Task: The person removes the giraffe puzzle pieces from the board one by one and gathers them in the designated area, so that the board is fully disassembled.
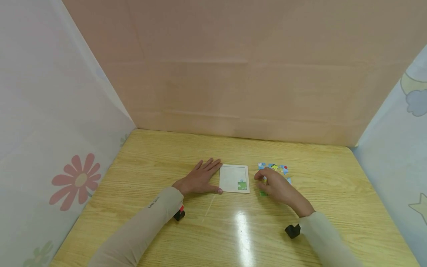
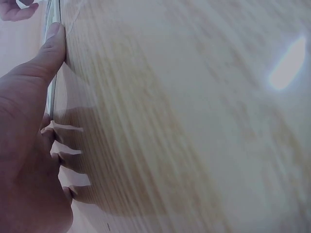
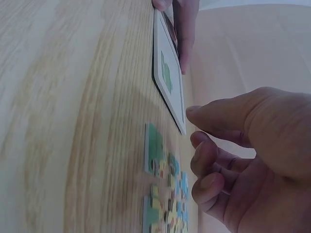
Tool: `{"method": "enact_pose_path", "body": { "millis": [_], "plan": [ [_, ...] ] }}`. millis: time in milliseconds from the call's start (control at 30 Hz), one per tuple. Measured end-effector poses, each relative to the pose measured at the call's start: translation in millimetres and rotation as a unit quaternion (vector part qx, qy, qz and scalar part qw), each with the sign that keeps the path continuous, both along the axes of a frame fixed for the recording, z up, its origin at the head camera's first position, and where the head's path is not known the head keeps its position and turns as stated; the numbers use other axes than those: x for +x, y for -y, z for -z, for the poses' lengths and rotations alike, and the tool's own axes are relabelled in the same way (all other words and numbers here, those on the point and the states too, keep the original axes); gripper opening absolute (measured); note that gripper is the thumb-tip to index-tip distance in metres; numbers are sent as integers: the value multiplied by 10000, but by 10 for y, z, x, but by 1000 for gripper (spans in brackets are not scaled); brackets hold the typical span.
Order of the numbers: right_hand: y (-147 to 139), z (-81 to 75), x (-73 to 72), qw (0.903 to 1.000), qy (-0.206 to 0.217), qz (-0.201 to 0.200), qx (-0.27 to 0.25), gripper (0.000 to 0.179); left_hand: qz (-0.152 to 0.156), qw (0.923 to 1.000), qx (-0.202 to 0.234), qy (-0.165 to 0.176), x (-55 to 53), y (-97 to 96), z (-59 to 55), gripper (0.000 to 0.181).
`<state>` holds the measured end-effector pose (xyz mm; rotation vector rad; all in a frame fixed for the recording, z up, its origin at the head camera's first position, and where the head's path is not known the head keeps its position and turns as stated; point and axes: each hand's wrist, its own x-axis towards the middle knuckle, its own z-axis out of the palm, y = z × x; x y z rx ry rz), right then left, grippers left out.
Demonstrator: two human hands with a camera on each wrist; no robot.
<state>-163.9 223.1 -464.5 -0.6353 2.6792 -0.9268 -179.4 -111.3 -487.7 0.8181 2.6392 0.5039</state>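
Observation:
A square white puzzle tray [image 1: 228,177] lies flat on the table, with one green jigsaw piece [image 1: 242,185] in its near right corner. My left hand [image 1: 201,178] lies with fingers spread along the tray's left side, its thumb at the near left corner. To the right of the tray, my right hand [image 1: 275,186] hovers over colourful loose jigsaw pieces [image 1: 275,167], hiding part of them. In the right wrist view, its fingers are loosely bent, with a gap below the thumb and nothing between them. Green, yellow and blue pieces [image 3: 155,145] lie beside that hand.
The wooden table [image 1: 207,233] reaches a tan back wall [image 1: 213,92]. Pale printed panels stand at the left [image 1: 66,111] and right [image 1: 403,148]. A small black device [image 1: 293,231] sits at the right wrist, close over the table.

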Motion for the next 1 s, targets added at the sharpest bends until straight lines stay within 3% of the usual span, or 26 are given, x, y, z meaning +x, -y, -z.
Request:
{"method": "enact_pose_path", "body": {
  "millis": [300,600,1000],
  "plan": [
    [223,30,20,9995,16,-320,-1,23,-35,10000,-62,19,-10,2,14,107],
    [465,15,4,9972,37,-503,558,29,-61,9999,-133,-25,-18,1,21,110],
    [507,-15,18,9967,-34,-587,567,42,-73,9999,-47,-95,-7,0,15,106]
  ]
}}
